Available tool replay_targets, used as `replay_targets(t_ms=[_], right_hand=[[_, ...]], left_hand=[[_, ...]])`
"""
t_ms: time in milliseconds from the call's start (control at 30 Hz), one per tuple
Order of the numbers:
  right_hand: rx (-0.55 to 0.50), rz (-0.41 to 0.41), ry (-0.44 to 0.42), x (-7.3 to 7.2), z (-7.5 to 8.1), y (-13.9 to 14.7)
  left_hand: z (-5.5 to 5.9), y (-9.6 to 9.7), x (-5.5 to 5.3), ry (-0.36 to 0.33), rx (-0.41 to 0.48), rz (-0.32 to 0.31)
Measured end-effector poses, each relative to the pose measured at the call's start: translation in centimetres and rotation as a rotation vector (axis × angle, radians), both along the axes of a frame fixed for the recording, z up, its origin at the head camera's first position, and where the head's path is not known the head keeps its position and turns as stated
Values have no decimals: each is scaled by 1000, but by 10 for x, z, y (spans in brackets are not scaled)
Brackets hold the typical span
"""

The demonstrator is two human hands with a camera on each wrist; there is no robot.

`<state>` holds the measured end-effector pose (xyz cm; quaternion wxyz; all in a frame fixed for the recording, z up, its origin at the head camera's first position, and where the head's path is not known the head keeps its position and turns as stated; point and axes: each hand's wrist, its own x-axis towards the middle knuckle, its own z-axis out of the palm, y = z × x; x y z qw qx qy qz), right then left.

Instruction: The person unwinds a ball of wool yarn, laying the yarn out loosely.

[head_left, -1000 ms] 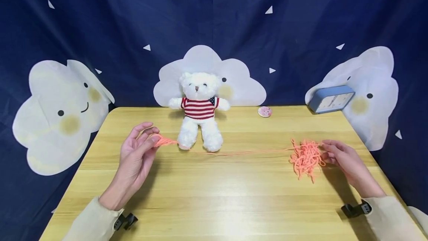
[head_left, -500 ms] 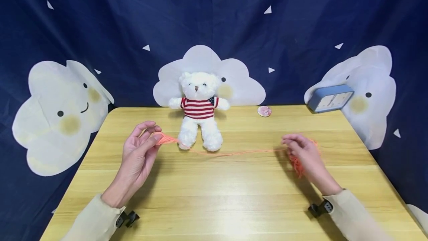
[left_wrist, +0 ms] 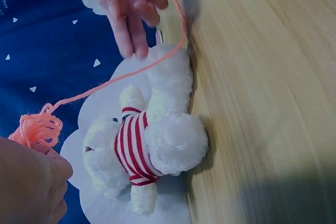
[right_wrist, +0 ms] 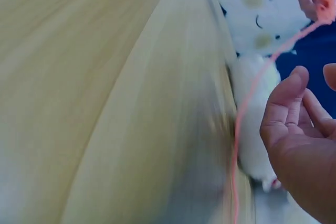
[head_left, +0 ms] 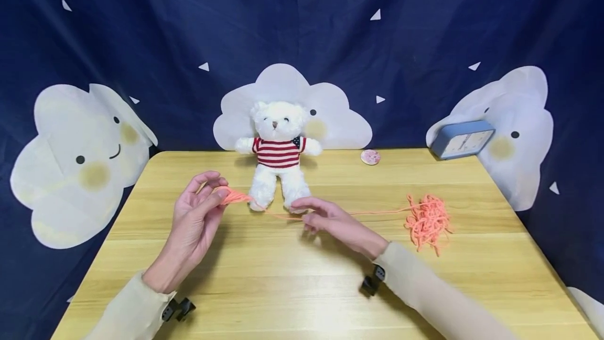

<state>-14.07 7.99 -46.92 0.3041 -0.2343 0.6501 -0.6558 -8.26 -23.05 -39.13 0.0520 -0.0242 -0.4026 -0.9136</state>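
My left hand [head_left: 195,222] pinches a small looped bundle of coral yarn [head_left: 234,196] between thumb and fingers, left of the white teddy bear [head_left: 278,153]. From that bundle a single yarn strand [left_wrist: 126,77] runs rightward past the bear's feet to a loose, tangled yarn pile [head_left: 428,222] on the table. My right hand [head_left: 337,219] hovers before the bear's feet, overlapping the strand in the head view. Its fingers [right_wrist: 286,100] are loosely bent with nothing between them, and the strand passes beside them in both wrist views.
The bear, in a striped shirt, sits at the back of the wooden table [head_left: 264,287]. A round pink badge [head_left: 370,157] lies near the back edge. At the back right corner stands a blue clock [head_left: 462,139]. A dark blue cloud-patterned curtain [head_left: 406,41] surrounds the table.
My right hand has swept left from the yarn pile, across it, to the front of the bear. The left hand stays nearly still, holding its yarn bundle.
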Motion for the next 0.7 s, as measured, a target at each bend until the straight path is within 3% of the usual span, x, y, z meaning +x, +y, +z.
replay_targets(t_ms=[200, 433, 700], right_hand=[[-18, 74, -49, -3, -7, -34], [-57, 107, -124, -1, -10, -36], [2, 34, -15, 7, 3, -17]], left_hand=[[-1, -2, 2, -1, 6, -4], [0, -2, 1, -3, 21, -13], [0, -1, 1, -4, 27, -9]])
